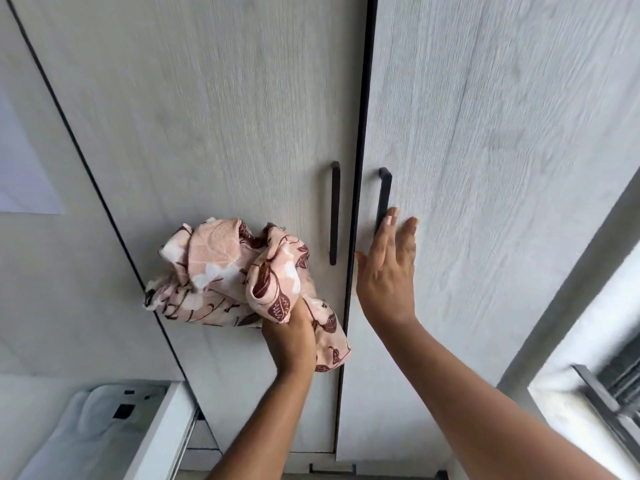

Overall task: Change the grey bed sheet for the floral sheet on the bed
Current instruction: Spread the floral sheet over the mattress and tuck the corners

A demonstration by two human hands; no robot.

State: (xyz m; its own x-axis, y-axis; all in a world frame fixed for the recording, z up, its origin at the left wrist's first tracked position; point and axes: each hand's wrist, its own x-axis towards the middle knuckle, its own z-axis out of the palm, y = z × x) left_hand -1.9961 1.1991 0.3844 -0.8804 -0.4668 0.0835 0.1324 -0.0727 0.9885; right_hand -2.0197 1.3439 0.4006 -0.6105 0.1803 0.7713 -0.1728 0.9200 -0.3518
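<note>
The sheet (pixel 239 282) bunched in my left hand (pixel 291 337) is thin cloth, matt and crumpled, with a printed leaf pattern; the doors (pixel 214 116) look like pale wood-grain laminate, matt and faintly ridged; their handles (pixel 335 213) are black with a dull satin finish, metal by the look; the drawer (pixel 159 427) front is smooth white; the window frame (pixel 595 393) looks like grey metal.

Bunched floral sheet (pixel 225 275) in left hand (pixel 291 341), right hand (pixel 388 271) flat against wardrobe door (pixel 502 168).
</note>
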